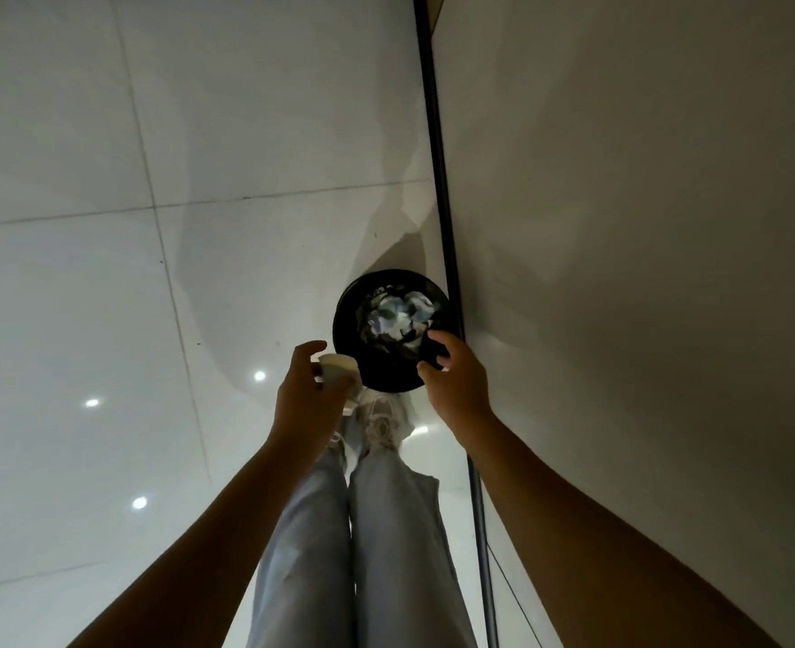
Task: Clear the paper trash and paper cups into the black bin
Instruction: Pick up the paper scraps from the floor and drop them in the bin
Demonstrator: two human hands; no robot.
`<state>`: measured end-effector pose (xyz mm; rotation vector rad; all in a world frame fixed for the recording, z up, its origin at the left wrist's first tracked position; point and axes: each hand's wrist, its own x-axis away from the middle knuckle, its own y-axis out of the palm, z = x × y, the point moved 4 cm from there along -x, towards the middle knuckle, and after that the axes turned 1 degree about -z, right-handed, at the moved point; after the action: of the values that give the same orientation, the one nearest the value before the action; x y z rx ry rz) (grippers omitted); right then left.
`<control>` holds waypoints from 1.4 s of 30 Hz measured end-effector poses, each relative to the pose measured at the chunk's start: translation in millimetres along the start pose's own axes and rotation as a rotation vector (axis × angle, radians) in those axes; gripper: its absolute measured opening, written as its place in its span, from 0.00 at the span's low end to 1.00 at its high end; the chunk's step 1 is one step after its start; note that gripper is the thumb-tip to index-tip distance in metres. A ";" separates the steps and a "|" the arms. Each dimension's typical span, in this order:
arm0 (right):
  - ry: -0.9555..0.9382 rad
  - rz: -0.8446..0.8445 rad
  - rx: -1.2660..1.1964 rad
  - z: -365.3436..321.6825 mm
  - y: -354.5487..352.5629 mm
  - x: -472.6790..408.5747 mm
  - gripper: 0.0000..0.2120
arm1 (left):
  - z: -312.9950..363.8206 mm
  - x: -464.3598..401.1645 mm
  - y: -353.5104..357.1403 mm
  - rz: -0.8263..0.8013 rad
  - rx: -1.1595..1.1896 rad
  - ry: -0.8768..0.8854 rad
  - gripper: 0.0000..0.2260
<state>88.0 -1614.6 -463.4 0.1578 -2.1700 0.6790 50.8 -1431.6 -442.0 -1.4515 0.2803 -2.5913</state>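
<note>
The left hand point(299, 395) holds a cup point(337, 368) beside the bin point(353, 357); the right hand point(454, 376) is open, empty. Next: move the cup over the opening and release.

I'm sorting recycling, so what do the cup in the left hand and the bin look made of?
The cup looks like matte white paper: thin rolled rim, no shine. The bin seems smooth black plastic, though metal can't be ruled out; its wall is dark with a slight sheen. Inside lies crumpled paper.
</note>
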 end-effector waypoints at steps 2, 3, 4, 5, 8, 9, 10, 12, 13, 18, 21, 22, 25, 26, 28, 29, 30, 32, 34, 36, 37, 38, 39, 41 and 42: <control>-0.022 0.029 -0.002 -0.7 -12.5 3.8 0.22 | 7.3 -7.9 15.6 -0.025 -0.037 0.008 0.20; -0.033 0.041 0.001 -1.3 -18.4 4.7 0.21 | 11.3 -12.6 24.3 -0.038 -0.058 0.019 0.19; -0.045 0.053 0.002 -2.2 -23.9 5.1 0.20 | 15.7 -17.7 33.3 -0.051 -0.079 0.036 0.17; -0.058 0.066 0.001 -3.8 -28.6 4.3 0.20 | 20.6 -23.3 41.8 -0.066 -0.105 0.055 0.17; -0.087 0.085 -0.006 -10.6 -38.2 0.9 0.20 | 30.9 -36.2 62.1 -0.158 -0.227 0.074 0.28; -0.094 0.081 -0.010 -13.6 -39.5 0.5 0.20 | 31.4 -38.9 64.2 -0.174 -0.278 0.070 0.30; -0.102 0.072 -0.014 -16.4 -39.5 1.5 0.20 | 31.2 -39.8 62.9 -0.172 -0.319 0.068 0.30; -0.115 0.061 -0.028 -22.2 -38.3 7.4 0.21 | 30.1 -36.8 53.4 -0.161 -0.353 0.079 0.26; -0.122 0.060 -0.040 -25.4 -37.1 11.8 0.21 | 30.0 -32.8 45.9 -0.158 -0.348 0.083 0.23; -0.173 0.015 -0.016 -53.1 -32.8 47.1 0.22 | 42.5 9.0 -13.5 -0.071 -0.163 0.049 0.20; -0.223 -0.038 -0.009 -83.5 -36.1 83.1 0.23 | 62.6 50.2 -58.3 -0.013 -0.031 0.064 0.19; -0.244 -0.055 -0.002 -94.2 -38.2 96.1 0.24 | 69.5 65.2 -73.0 0.012 -0.003 0.071 0.19; -0.325 -0.114 0.053 -124.2 -41.0 135.2 0.25 | 83.5 111.5 -112.8 0.083 0.077 0.112 0.17; -0.351 -0.135 0.075 -132.4 -40.4 148.0 0.25 | 84.9 127.2 -123.2 0.105 0.104 0.120 0.16; -0.401 -0.183 0.101 -146.5 -36.7 172.6 0.25 | 81.6 158.0 -141.3 0.161 0.164 0.136 0.16; -0.435 -0.205 0.116 -153.3 -34.5 184.3 0.25 | 78.4 173.6 -148.8 0.191 0.200 0.149 0.16; -0.471 -0.224 0.140 -159.9 -31.9 195.7 0.25 | 73.7 190.1 -155.4 0.222 0.235 0.160 0.16; -0.526 -0.272 0.198 -171.8 -24.1 219.1 0.24 | 59.3 225.1 -166.5 0.285 0.307 0.168 0.16; -0.587 -0.359 0.257 -182.8 -10.3 247.1 0.24 | 40.3 264.3 -177.3 0.353 0.385 0.176 0.16; -0.664 -0.451 0.338 -193.1 8.5 277.1 0.24 | 16.4 304.8 -187.6 0.425 0.465 0.167 0.16; -0.697 -0.493 0.368 -197.4 20.6 293.4 0.24 | 1.5 325.3 -193.1 0.466 0.512 0.150 0.16; -0.726 -0.540 0.402 -200.1 34.5 311.9 0.24 | -15.3 347.0 -199.2 0.514 0.567 0.131 0.16; -0.750 -0.593 0.444 -201.0 50.0 331.9 0.24 | -33.7 369.3 -205.1 0.570 0.624 0.114 0.15; -0.809 -0.706 0.533 -197.7 84.1 375.9 0.24 | -74.7 414.0 -216.6 0.687 0.728 0.087 0.15; -0.849 -0.765 0.574 -194.1 102.5 399.3 0.24 | -97.0 435.9 -221.4 0.745 0.777 0.076 0.15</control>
<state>-69.3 -1379.9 -105.7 1.7373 -2.2976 0.8251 -267.6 -1307.8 -79.1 -0.7625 -0.1539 -1.8147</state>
